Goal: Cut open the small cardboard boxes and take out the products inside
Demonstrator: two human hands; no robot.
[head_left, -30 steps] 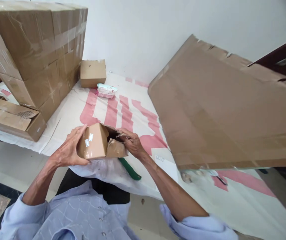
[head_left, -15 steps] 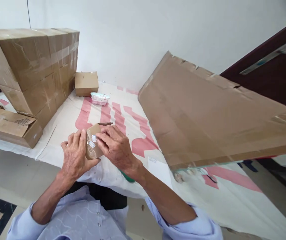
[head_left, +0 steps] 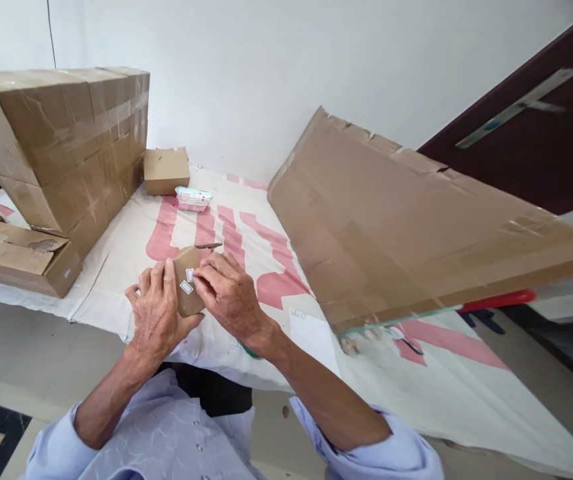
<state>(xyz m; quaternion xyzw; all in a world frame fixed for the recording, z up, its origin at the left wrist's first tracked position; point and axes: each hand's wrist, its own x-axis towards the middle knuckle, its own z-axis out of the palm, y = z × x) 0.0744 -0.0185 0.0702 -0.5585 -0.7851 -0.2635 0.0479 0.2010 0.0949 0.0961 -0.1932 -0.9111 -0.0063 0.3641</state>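
A small brown cardboard box [head_left: 189, 305] rests on the cloth near the table's front edge, with two small blue-edged white labels on its top. My left hand [head_left: 157, 310] holds the box from its left side, fingers along the edge and thumb in front. Bent and pinched together, the fingers of my right hand [head_left: 229, 293] touch the box's right side at the upper label [head_left: 189, 274]; whether anything is between them is hidden. Behind the box a thin dark brown piece [head_left: 209, 246] sticks out. Something green shows partly under my right wrist.
Taped cartons [head_left: 66, 127] are stacked at the left, with a flat carton [head_left: 21, 257] in front. A small box [head_left: 166, 171] and a pink-white packet [head_left: 193, 199] lie farther back. A large cardboard sheet [head_left: 391, 233] leans across the right, beside a white paper [head_left: 313, 340].
The view has shifted slightly, showing more of the door at the right. Both hands remain at the box in nearly the same pose.
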